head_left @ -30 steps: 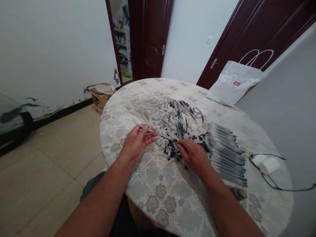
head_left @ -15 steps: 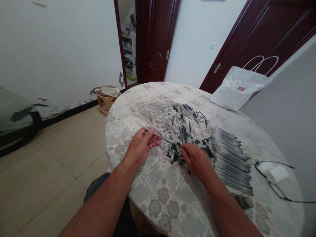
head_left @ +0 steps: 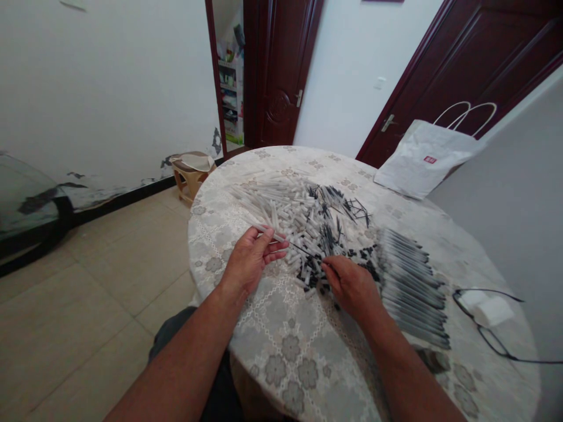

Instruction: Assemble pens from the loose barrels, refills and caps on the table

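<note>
Between the thumb and fingers of my left hand (head_left: 254,255) is a whitish translucent pen barrel (head_left: 278,237), pointing right. My right hand (head_left: 352,282) pinches a thin black pen refill (head_left: 303,249) whose other end meets the barrel's right end; whether it is inside the barrel I cannot tell. Just beyond both hands spreads a pile of short whitish tubes (head_left: 303,220), with long clear barrels (head_left: 259,202) to the left. Black refills (head_left: 328,237) lie among them, and small black caps or plugs (head_left: 365,256) are near my right hand.
Finished-looking pens (head_left: 411,287) form a row right of my right hand. Farther right are eyeglasses (head_left: 495,343) and a white wad (head_left: 495,309). A white paper bag (head_left: 428,157) stands at the back of the round, cloth-covered table (head_left: 281,357). A stool (head_left: 192,170) is beyond its left edge.
Both hands keep nearly the same place and grip. The refill and barrel stay lined up, with only a very slight shift of the view.
</note>
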`<move>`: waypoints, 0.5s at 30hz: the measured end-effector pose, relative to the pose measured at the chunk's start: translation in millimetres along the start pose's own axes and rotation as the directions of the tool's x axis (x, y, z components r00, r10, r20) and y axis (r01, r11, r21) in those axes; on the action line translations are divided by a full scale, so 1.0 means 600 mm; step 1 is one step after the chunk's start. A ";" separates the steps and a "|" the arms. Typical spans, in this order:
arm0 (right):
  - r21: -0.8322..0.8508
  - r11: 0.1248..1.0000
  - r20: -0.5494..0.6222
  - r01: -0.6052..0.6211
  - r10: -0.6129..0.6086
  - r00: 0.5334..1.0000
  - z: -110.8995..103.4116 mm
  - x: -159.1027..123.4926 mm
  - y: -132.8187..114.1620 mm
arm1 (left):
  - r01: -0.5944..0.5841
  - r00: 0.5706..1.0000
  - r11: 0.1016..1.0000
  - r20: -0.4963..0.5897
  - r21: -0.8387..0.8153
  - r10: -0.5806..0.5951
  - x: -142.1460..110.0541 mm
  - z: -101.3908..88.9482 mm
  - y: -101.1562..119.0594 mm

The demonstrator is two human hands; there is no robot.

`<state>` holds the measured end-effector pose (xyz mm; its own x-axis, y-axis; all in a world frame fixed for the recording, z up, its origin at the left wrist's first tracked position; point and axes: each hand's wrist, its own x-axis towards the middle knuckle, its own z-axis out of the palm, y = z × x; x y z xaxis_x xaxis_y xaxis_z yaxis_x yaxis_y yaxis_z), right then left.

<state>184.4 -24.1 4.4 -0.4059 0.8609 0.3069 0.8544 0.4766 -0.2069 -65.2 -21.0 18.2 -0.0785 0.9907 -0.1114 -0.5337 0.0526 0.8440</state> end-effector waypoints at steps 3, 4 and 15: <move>-0.002 1.000 -0.002 -0.001 0.001 1.000 -0.001 0.000 0.000 | -0.003 1.000 1.000 0.003 0.003 0.003 -0.001 0.000 0.002; -0.003 1.000 -0.001 -0.001 0.001 1.000 -0.002 0.000 -0.001 | -0.003 1.000 1.000 0.003 0.010 0.003 -0.002 0.000 0.002; -0.029 1.000 0.007 -0.001 0.002 1.000 -0.005 0.001 -0.008 | -0.001 1.000 0.999 -0.002 0.035 0.002 -0.002 0.003 0.001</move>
<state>181.0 -26.4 8.3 -0.4068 0.8629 0.3000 0.8641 0.4699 -0.1801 -64.2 -21.9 19.8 -0.0810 0.9905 -0.1112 -0.5041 0.0555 0.8619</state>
